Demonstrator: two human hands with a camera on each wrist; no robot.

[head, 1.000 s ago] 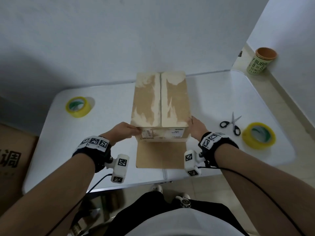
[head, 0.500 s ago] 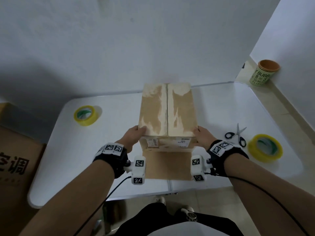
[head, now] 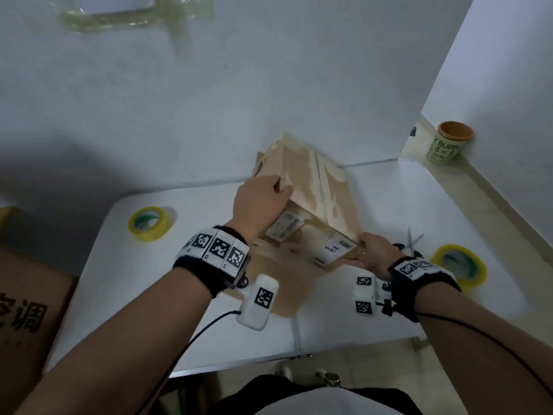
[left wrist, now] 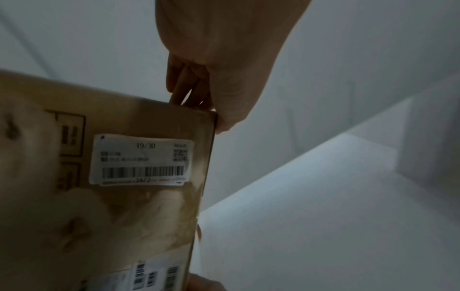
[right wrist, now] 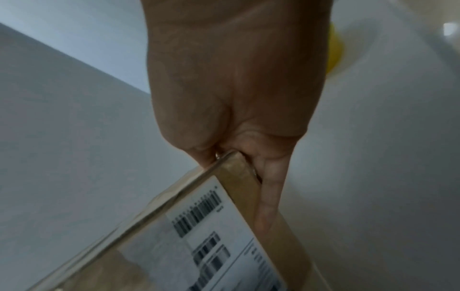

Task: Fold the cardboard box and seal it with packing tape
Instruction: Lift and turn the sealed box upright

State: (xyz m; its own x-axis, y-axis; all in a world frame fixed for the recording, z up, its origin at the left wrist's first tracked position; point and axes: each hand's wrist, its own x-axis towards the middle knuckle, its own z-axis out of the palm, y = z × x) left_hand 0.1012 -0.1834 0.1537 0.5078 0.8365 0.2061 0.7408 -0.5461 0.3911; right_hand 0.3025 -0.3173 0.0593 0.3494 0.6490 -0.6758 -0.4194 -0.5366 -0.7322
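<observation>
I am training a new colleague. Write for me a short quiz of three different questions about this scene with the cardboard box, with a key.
1. True or false: the brown cardboard box lies flat on the white folding table.
2. How many yellow packing tape rolls are on the table?
3. Which hand is closer to the black-handled scissors: A, left hand, or B, right hand?

Key: 1 false, it is tilted and both hands grip it. 2 two. 3 B.

White folding table against pale walls, which meet in a corner at two o'clock; beige tiled floor at three o'clock.
</observation>
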